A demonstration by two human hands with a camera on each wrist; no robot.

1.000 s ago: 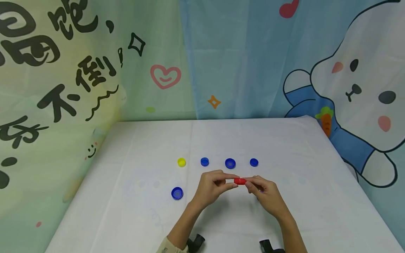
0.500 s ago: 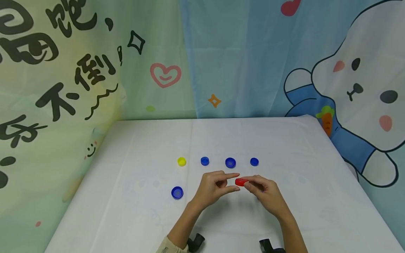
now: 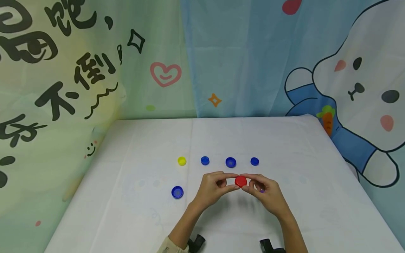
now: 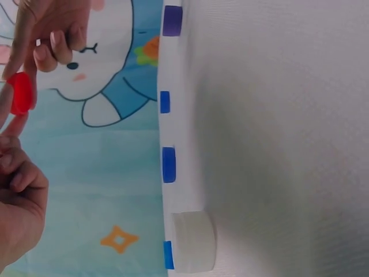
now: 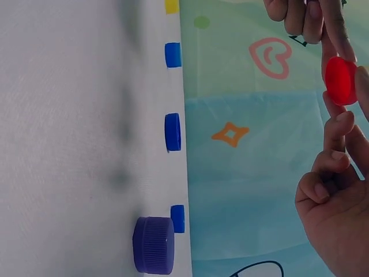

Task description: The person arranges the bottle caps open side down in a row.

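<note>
A red bottle cap (image 3: 240, 181) is held above the white table between both hands, its round face turned toward the head view. My left hand (image 3: 212, 188) pinches its left side between forefinger and thumb. From the right, my right hand (image 3: 265, 193) grips it the same way, fingertips at the top and bottom edges. The left wrist view has the red cap (image 4: 22, 93) at its left edge, between the two hands. Below the right hand stands a ribbed purple cap (image 5: 154, 245), mostly hidden in the head view.
Beyond the hands, a yellow cap (image 3: 181, 161) and blue caps (image 3: 205, 160), (image 3: 231, 162), (image 3: 254, 161) form a row. Another blue cap (image 3: 177, 192) lies left of the left hand. A white cap (image 4: 195, 242) stands on the table (image 3: 133, 218). A printed curtain (image 3: 234, 59) hangs behind.
The red cap has turned from edge-on to face-on toward the head view. My left fingers came off it half a second ago and now pinch it again.
</note>
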